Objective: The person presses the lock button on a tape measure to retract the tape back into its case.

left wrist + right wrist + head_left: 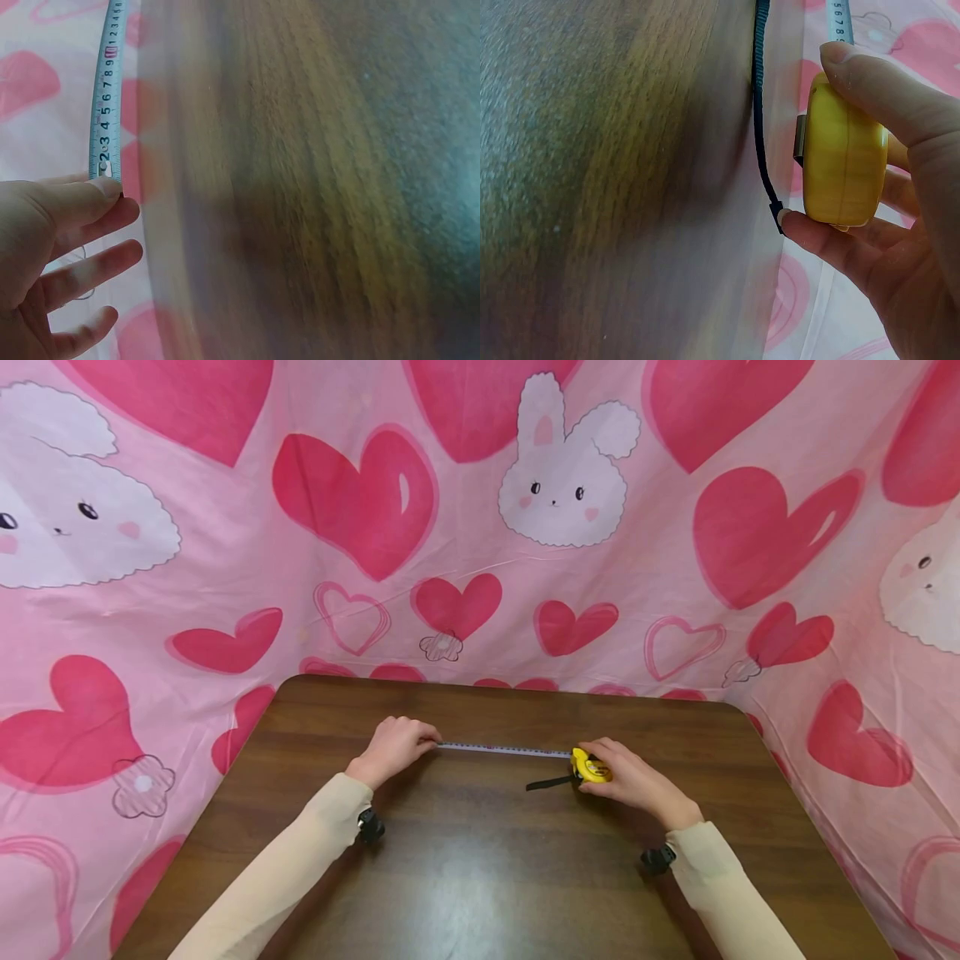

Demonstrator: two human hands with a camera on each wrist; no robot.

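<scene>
A yellow tape measure point(592, 767) is held by my right hand point(639, 779), its thumb over the case near the blade's mouth and the fingers around the other side in the right wrist view. From the case a pale printed blade point(506, 749) stretches straight leftward across the view. My left hand point(394, 747) pinches the blade's free end between thumb point(105, 187) and index finger, close to the 2 mark, its other fingers loosely spread. A black wrist strap point(759, 112) hangs from the case, and a metal clip point(800, 140) sits on the case's side.
Both hands are over a dark brown wooden table point(465, 860) with rounded far corners. Pink cloth point(480, 552) printed with hearts and rabbits rises behind the table and on both sides. Each wrist carries a small black camera, one being the left camera point(370, 825).
</scene>
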